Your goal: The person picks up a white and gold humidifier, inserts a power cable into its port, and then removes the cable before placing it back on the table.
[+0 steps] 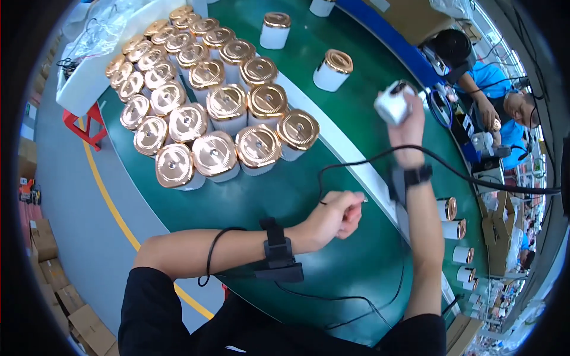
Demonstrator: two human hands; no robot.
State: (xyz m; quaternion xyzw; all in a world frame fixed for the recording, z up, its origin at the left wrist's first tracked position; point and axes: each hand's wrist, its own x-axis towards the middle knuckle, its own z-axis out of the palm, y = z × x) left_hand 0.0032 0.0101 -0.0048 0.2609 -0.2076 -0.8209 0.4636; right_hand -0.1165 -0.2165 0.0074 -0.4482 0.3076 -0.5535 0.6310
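Note:
My right hand (pixel 408 121) is raised over the far right of the green table, its fingers wrapped round a small white rounded-square canister (pixel 392 105). The canister is tilted and slightly blurred, so its end details are unclear. Lower and nearer, my left hand (pixel 337 218) is closed on the end of a black cable (pixel 368 159), with a small metallic tip poking out past the fingers. That cable arcs across in front of my right wrist. Left of my hands stand many white canisters with copper-coloured lids (pixel 215 155), packed in rows.
Single canisters (pixel 332 70) stand along a white strip (pixel 320 113) crossing the green table (pixel 285 196). More canisters (pixel 454 229) line the right side. A white bin (pixel 83 89) with plastic wrap rests at the far left. Another person in blue (pixel 484 89) works across the table.

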